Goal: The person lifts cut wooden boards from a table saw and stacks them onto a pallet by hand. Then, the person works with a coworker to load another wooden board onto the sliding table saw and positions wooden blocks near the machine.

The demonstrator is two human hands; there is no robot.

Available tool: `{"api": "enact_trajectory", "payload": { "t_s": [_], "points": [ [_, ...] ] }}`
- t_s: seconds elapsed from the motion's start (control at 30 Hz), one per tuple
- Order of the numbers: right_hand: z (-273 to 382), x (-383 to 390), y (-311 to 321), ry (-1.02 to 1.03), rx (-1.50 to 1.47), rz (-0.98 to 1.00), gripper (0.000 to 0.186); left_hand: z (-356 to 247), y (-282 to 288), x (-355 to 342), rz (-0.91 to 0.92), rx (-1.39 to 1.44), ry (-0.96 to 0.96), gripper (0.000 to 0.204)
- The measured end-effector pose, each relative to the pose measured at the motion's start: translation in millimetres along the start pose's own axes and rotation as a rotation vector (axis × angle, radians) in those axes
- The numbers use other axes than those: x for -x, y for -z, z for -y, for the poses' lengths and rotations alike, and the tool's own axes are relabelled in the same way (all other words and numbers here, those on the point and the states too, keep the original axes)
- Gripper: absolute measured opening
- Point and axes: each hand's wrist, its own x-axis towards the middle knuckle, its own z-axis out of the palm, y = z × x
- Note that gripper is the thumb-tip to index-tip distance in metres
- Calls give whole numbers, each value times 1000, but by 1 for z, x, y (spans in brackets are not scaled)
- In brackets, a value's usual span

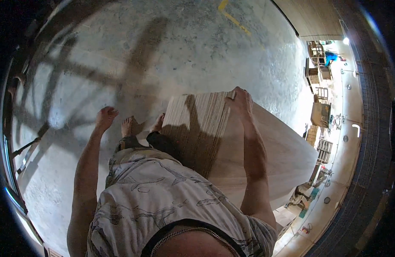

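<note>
A tall stack of thin plywood sheets stands beside my right leg, its layered edges turned toward me and its broad top face stretching off to the right. My right hand is closed over the far corner of the top sheet, the fingers bent around the edge. How many sheets it grips is hidden. My left hand hangs in the air to the left of the stack, over the floor. Its fingers are curled in, and nothing shows in them.
My bare feet are on the grey concrete floor, close to the stack. Dark metal framing runs along the left. Another wooden panel is at the far right. Beyond, a person in blue is among wooden furniture.
</note>
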Motion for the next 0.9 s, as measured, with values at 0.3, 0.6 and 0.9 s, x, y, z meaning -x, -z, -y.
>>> {"api": "enact_trajectory", "payload": {
  "t_s": [0.3, 0.6, 0.9],
  "points": [
    [-5, -2, -12, 118, 11, -23, 46, -173, -55, 21, 405, 300, -231, 57],
    [-3, 15, 3, 86, -22, -21, 46, -152, -60, 36, 425, 207, -129, 58],
    [5, 15, 10, 184, -66, -51, 49, -294, -69, 42, 684, 392, -397, 56]
  ]
}}
